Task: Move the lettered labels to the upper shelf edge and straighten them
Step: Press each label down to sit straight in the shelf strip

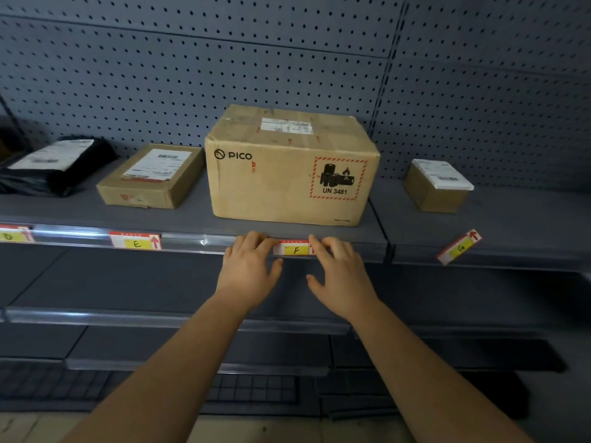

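The F label [293, 248], red and white with a yellow patch, sits level on the upper shelf edge [198, 240] under the big box. My left hand [248, 268] presses its left end with the fingertips. My right hand [339, 270] presses its right end and covers the arrow. The E label [136, 240] sits on the same edge further left, nearly straight. At the far left edge of the view another yellow label [12, 234] is partly cut off. The G label [459, 246] lies tilted on the right shelf section, its right end raised.
On the upper shelf stand a large PICO carton [287, 167], a flat carton [150, 177], a black bag [51, 166] and a small box [438, 185]. A pegboard wall [287, 59] is behind. Lower shelves [160, 314] run below my arms.
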The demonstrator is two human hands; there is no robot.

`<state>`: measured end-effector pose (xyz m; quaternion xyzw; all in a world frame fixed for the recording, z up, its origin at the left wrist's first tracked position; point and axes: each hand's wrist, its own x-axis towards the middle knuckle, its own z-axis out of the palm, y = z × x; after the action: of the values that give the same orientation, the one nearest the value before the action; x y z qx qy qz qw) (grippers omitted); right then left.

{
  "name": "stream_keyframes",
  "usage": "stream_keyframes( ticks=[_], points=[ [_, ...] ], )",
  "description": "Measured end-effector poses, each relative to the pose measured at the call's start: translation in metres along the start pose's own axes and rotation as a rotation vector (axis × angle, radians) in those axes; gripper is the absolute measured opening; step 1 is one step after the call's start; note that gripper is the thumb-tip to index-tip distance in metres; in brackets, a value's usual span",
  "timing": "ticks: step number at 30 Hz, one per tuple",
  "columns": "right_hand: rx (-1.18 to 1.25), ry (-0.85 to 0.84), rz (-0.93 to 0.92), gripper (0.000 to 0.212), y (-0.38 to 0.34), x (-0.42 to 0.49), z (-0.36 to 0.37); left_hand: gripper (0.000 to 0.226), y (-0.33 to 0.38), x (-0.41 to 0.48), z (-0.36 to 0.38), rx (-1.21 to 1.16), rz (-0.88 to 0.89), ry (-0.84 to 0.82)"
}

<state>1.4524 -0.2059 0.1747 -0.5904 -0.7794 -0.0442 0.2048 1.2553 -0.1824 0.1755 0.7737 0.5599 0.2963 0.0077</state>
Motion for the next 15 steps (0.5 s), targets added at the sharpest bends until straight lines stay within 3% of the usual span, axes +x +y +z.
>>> stream_keyframes(
  ticks=[8,15],
  points=[
    [0.023,0.063,0.030,0.051,-0.0035,0.0097,0.0000,0.033,0.0063,0.0074,0.0020,0.061,-0.010,0.036],
    [0.062,0.038,0.093,0.052,-0.0049,0.0095,0.0021,0.036,0.0061,0.0019,0.0020,0.107,0.015,0.018]
  ],
)
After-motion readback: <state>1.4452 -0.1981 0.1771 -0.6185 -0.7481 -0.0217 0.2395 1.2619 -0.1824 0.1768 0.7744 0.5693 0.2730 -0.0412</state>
